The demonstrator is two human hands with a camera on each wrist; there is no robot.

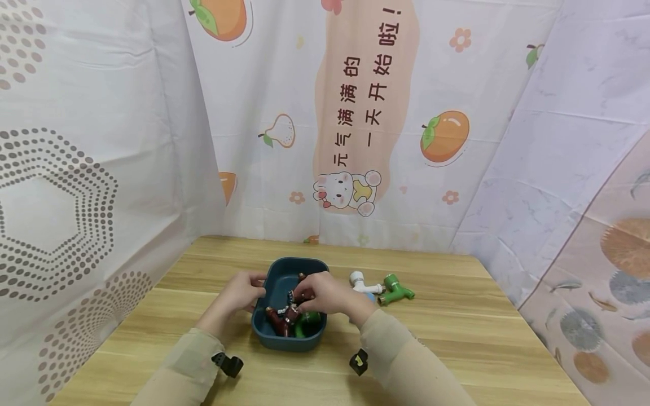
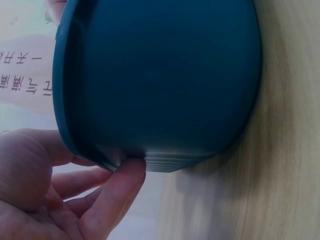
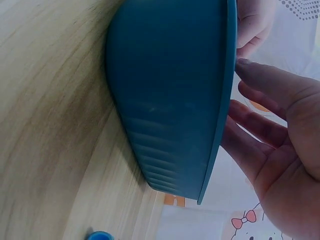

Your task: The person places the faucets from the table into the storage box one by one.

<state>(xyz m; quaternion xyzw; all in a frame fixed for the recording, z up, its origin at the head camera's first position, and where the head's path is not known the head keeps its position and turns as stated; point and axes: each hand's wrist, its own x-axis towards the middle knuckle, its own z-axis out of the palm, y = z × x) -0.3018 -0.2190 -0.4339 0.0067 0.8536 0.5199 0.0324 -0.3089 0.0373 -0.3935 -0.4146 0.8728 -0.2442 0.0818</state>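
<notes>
A dark teal plastic bin (image 1: 289,343) stands on the table. My left hand (image 1: 242,291) holds its left side; in the left wrist view the thumb (image 2: 127,172) rests against the ribbed outer wall. My right hand (image 1: 325,292) reaches over the right rim into the bin, pinching a dark red tap (image 1: 304,294); its fingertips are partly hidden behind the wall in the right wrist view. Another dark red tap (image 1: 278,322) and a green tap (image 1: 307,323) lie in the near end of the bin.
Right of the bin, a white tap (image 1: 358,282) with a blue part lies beside a green tap (image 1: 393,290), partly behind my right forearm. The wooden table (image 1: 431,338) extends to the right. Printed cloth (image 1: 284,73) hangs behind and at both sides.
</notes>
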